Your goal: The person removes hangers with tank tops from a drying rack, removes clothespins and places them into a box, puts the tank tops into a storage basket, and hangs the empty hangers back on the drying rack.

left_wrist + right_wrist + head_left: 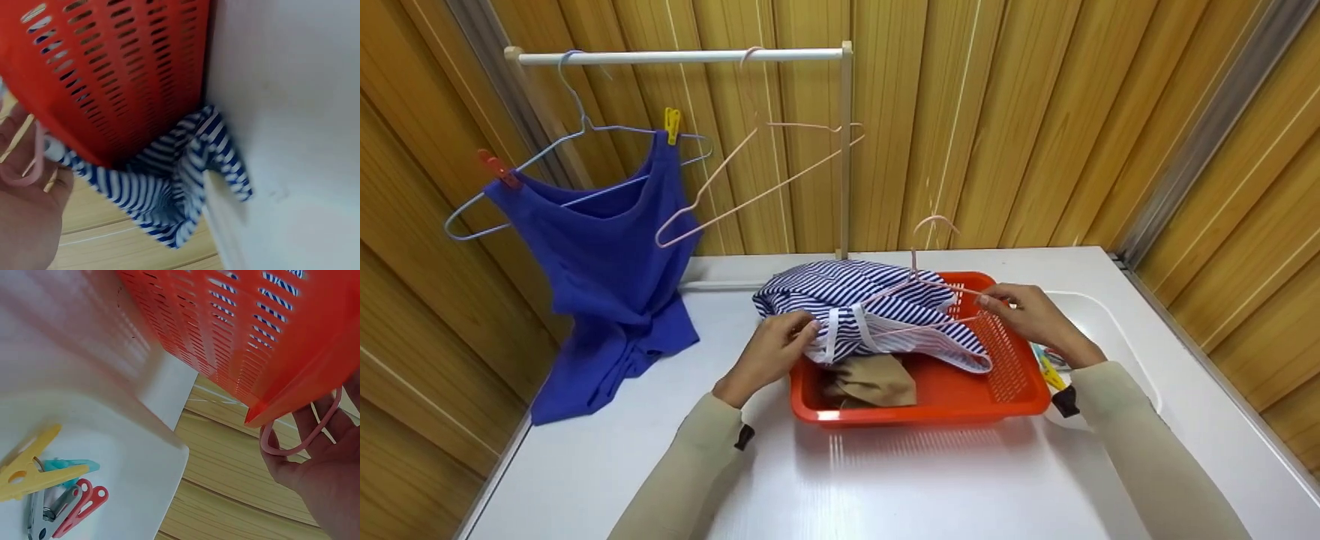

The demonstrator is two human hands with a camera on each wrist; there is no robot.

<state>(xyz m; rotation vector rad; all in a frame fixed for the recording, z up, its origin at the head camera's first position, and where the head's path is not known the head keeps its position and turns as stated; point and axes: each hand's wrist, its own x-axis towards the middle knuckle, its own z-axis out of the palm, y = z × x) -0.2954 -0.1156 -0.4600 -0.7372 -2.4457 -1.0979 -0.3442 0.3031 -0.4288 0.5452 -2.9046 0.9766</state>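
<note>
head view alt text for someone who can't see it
A person's left hand holds a navy-and-white striped garment and the right hand pinches one side of a pink hanger, over a red plastic basket. At left, a blue sleeveless garment hangs from a rack on a light-blue hanger, held by two clothespins.

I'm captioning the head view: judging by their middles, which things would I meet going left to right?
Red clothespin → blue garment → yellow clothespin on that garment → left hand → striped garment → right hand.
</note>
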